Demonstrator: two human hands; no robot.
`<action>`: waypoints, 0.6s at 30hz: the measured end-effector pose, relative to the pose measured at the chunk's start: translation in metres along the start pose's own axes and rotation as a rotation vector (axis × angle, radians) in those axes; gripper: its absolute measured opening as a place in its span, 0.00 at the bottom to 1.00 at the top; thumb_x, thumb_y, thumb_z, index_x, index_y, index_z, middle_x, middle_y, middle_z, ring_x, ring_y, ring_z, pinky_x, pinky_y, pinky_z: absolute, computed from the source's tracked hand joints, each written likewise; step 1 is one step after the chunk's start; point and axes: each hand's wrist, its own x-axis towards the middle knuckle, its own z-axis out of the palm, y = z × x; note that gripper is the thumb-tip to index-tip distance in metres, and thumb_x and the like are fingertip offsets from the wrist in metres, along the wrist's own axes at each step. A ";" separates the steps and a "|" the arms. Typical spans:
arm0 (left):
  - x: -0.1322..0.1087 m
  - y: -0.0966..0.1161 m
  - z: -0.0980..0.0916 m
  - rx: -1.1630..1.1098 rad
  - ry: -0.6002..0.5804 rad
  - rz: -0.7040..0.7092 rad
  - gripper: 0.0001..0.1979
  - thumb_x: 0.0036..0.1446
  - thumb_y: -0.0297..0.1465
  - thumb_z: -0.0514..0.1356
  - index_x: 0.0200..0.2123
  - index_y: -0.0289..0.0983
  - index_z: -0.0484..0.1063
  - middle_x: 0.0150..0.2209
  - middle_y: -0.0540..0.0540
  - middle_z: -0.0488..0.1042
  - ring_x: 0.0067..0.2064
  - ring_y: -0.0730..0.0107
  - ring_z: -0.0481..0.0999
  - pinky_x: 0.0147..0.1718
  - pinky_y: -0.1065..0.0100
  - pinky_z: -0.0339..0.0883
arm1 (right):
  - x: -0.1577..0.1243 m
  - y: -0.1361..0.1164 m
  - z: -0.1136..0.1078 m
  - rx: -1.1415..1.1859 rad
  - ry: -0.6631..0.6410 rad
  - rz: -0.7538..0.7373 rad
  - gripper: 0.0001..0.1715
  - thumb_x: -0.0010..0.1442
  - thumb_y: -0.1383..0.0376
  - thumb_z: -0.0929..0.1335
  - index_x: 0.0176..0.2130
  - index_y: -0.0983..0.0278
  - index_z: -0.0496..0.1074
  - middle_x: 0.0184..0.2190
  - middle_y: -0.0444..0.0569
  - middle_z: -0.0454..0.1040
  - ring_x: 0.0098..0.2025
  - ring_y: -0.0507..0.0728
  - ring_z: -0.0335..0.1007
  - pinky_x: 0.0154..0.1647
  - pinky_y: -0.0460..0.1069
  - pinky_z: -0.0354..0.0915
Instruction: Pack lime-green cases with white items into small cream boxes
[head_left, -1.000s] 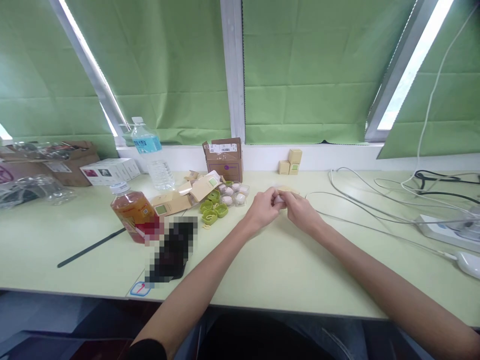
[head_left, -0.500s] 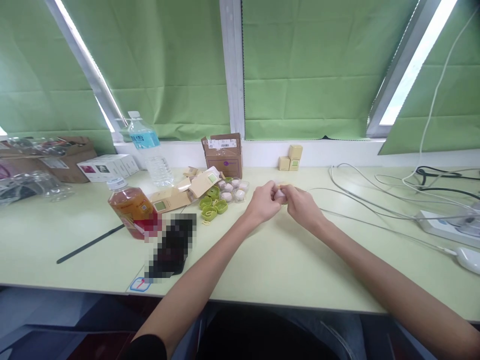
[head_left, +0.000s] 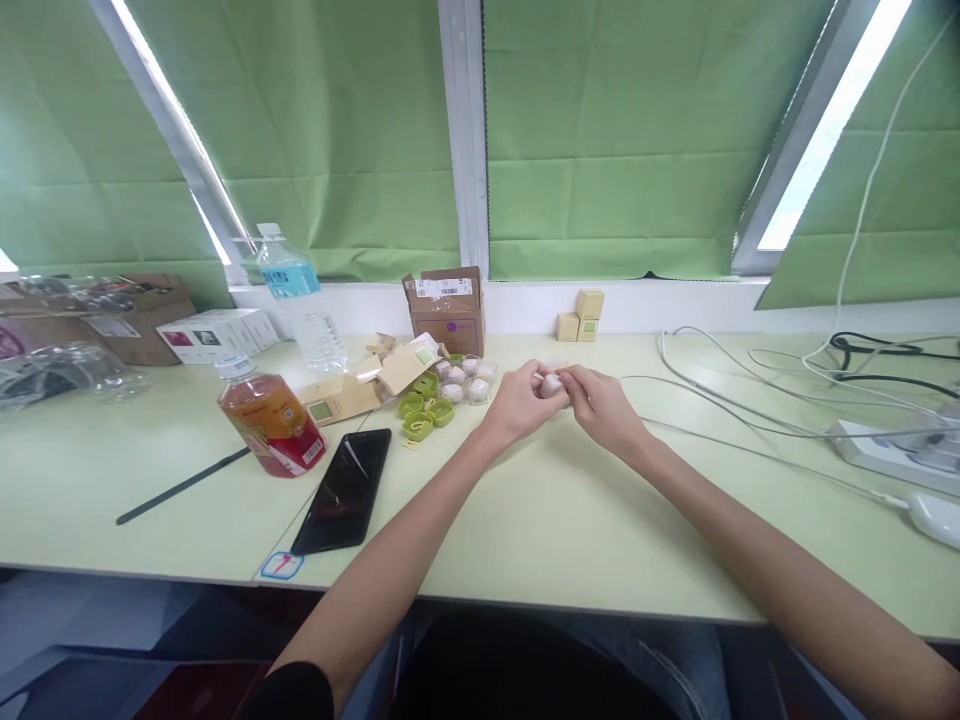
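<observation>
My left hand [head_left: 516, 403] and my right hand [head_left: 604, 407] meet over the middle of the pale green table [head_left: 525, 520]. Both pinch a small pale pink round item [head_left: 551, 384] between their fingertips. A flat tan piece lies just behind the hands, mostly hidden. To the left sit several clear cups with pink items [head_left: 465, 378], green clips [head_left: 424, 412] and flattened tan cartons [head_left: 375, 385].
A black phone [head_left: 343, 490], an amber bottle [head_left: 268, 422], a water bottle [head_left: 300, 305] and a black strip [head_left: 180, 488] are at left. An open cardboard box [head_left: 448, 310] and small tan cubes [head_left: 581, 315] stand by the window sill. White cables [head_left: 720, 400] and a power strip [head_left: 896, 455] lie right.
The hands stay together on the small pink item, shifting slightly; the item now shows more between the fingertips. The view has tilted a little.
</observation>
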 end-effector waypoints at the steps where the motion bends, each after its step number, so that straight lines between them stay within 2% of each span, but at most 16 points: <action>1: 0.000 0.000 0.001 -0.015 0.017 -0.019 0.12 0.51 0.33 0.67 0.36 0.37 0.68 0.23 0.54 0.74 0.26 0.74 0.73 0.25 0.74 0.65 | 0.000 -0.001 0.000 0.016 0.012 0.010 0.20 0.73 0.58 0.57 0.42 0.60 0.75 0.36 0.53 0.79 0.39 0.61 0.76 0.40 0.53 0.69; 5: 0.001 0.002 0.004 -0.210 0.041 -0.105 0.13 0.51 0.32 0.68 0.37 0.37 0.67 0.27 0.51 0.78 0.29 0.71 0.79 0.29 0.70 0.74 | 0.001 -0.001 -0.004 0.103 0.040 0.048 0.23 0.73 0.53 0.59 0.46 0.60 0.77 0.41 0.53 0.80 0.42 0.61 0.76 0.43 0.54 0.71; 9: 0.003 0.005 0.005 -0.436 0.025 -0.145 0.13 0.55 0.33 0.68 0.37 0.36 0.67 0.28 0.49 0.79 0.30 0.69 0.81 0.34 0.63 0.81 | 0.000 0.008 -0.012 0.209 -0.028 0.009 0.24 0.71 0.51 0.61 0.56 0.59 0.74 0.47 0.54 0.78 0.45 0.60 0.76 0.43 0.54 0.75; 12: 0.006 0.005 0.004 -0.492 0.023 -0.182 0.14 0.57 0.36 0.68 0.37 0.35 0.68 0.27 0.49 0.78 0.27 0.70 0.80 0.32 0.61 0.81 | -0.001 0.017 -0.014 0.184 -0.095 -0.100 0.29 0.68 0.51 0.66 0.63 0.59 0.67 0.46 0.55 0.76 0.39 0.59 0.75 0.38 0.54 0.75; 14: 0.007 0.005 0.003 -0.512 0.018 -0.196 0.14 0.57 0.37 0.68 0.37 0.34 0.68 0.27 0.49 0.78 0.26 0.70 0.80 0.31 0.62 0.81 | -0.001 0.022 -0.012 0.149 -0.095 -0.139 0.30 0.67 0.51 0.67 0.64 0.58 0.65 0.46 0.54 0.76 0.37 0.59 0.74 0.38 0.55 0.75; 18: 0.010 0.005 0.002 -0.467 0.070 -0.218 0.15 0.59 0.39 0.66 0.38 0.34 0.68 0.32 0.45 0.79 0.29 0.67 0.81 0.26 0.66 0.78 | -0.001 0.030 -0.007 0.136 -0.062 -0.097 0.28 0.67 0.53 0.67 0.62 0.60 0.65 0.48 0.56 0.76 0.39 0.59 0.75 0.42 0.56 0.76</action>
